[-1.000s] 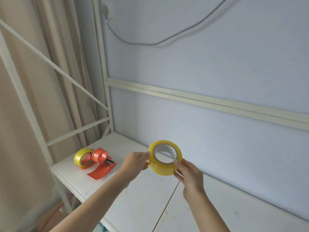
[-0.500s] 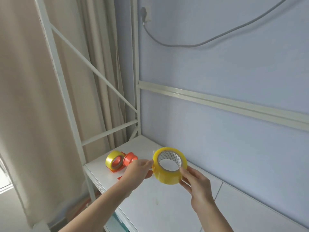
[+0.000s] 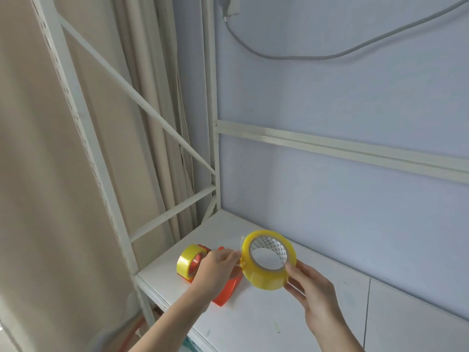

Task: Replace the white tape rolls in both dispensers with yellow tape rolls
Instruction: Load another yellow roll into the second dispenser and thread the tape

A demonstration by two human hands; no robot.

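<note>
A yellow tape roll is held above the white shelf, its white patterned core facing me. My right hand grips the roll from below and to the right. My left hand pinches the loose end of the tape at the roll's left edge. Behind the left hand an orange dispenser lies on the shelf, loaded with another yellow roll at its left end. Much of the dispenser is hidden by my left hand.
The shelf's white metal frame stands at the left with diagonal braces. A beige curtain hangs beyond it. A blue wall backs the shelf, crossed by a grey cable.
The view has swung left and nearer, so the dispenser and both hands sit further right in the picture. My left hand's pinch has drawn a short bit of tape away from the roll.
</note>
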